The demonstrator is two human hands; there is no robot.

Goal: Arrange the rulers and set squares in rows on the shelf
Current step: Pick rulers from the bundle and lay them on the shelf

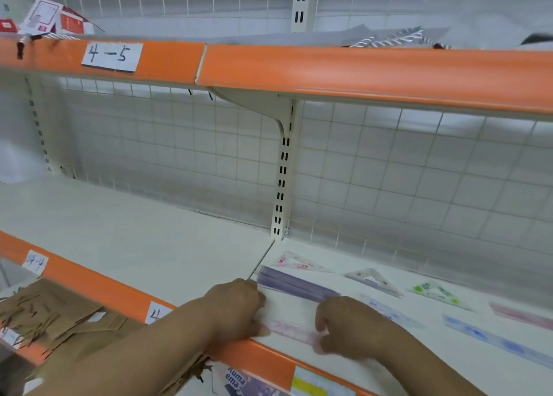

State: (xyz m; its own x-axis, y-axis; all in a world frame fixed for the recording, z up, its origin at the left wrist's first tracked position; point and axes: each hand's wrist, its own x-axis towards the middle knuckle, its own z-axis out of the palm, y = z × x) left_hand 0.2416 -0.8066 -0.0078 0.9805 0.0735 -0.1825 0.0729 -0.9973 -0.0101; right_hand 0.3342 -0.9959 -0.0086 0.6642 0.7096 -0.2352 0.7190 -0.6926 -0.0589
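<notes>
- Two grips on one pink ruler: my left grip pinches its left end, my right grip pinches the right end.
- It's lying flat near the shelf front edge.
- Purple rulers are stacked just behind it.
- Set squares sit further back, blue rulers to the right.
- Cardboard box is down left, can't tell the contents.

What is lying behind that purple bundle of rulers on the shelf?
A pink set square lies flat behind the purple rulers, before the wire grid. The right hand covers the bundle's right end.
</notes>
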